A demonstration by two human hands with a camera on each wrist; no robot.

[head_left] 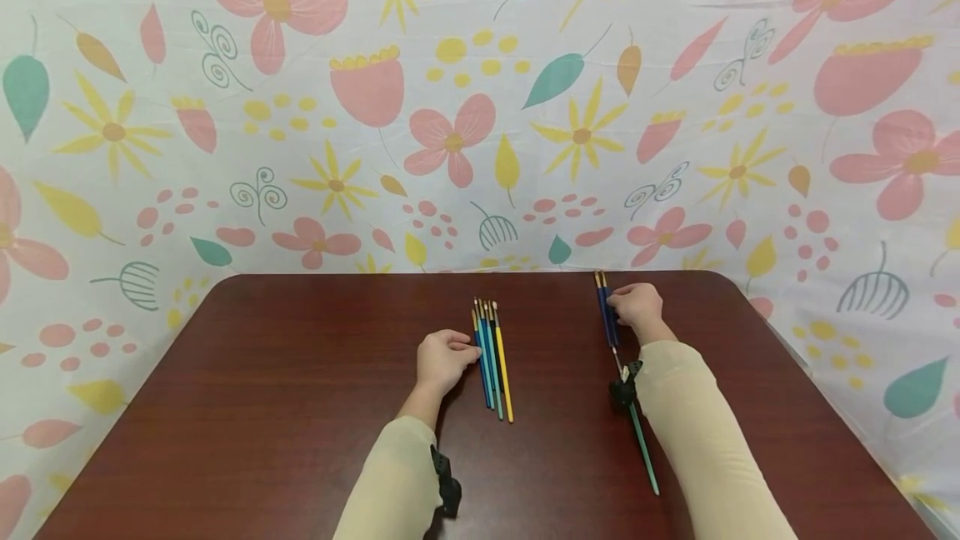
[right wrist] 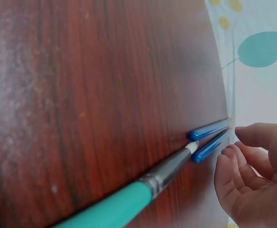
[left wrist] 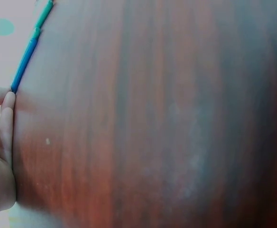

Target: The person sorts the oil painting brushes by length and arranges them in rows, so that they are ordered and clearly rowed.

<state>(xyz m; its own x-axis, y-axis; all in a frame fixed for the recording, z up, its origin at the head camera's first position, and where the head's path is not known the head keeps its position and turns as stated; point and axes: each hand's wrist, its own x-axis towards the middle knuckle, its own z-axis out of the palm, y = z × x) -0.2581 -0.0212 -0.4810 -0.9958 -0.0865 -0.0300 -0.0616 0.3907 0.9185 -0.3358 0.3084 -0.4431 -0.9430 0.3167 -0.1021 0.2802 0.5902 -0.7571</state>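
Note:
Several slim paintbrushes (head_left: 504, 373) lie side by side mid-table, bristles toward the far edge, with blue, teal and yellow handles. At the row's left side, my left hand (head_left: 444, 362) touches the outer blue paintbrush (left wrist: 24, 64) with its fingertips. My right hand (head_left: 636, 307) is by the far edge, its thumb and finger at the right one of two dark blue paintbrushes (head_left: 604, 311), pinching it near its far end. A green-handled paintbrush (right wrist: 110, 206) lies behind them toward me, its pale tip close to their handle ends and partly hidden by the wrist camera.
The dark reddish-brown wooden table (head_left: 262, 407) has rounded far corners. Directly behind it hangs a white cloth (head_left: 450, 215) printed with pink, yellow and teal flowers and leaves. Black wrist cameras (head_left: 625, 386) are strapped over both cream sleeves (head_left: 693, 423).

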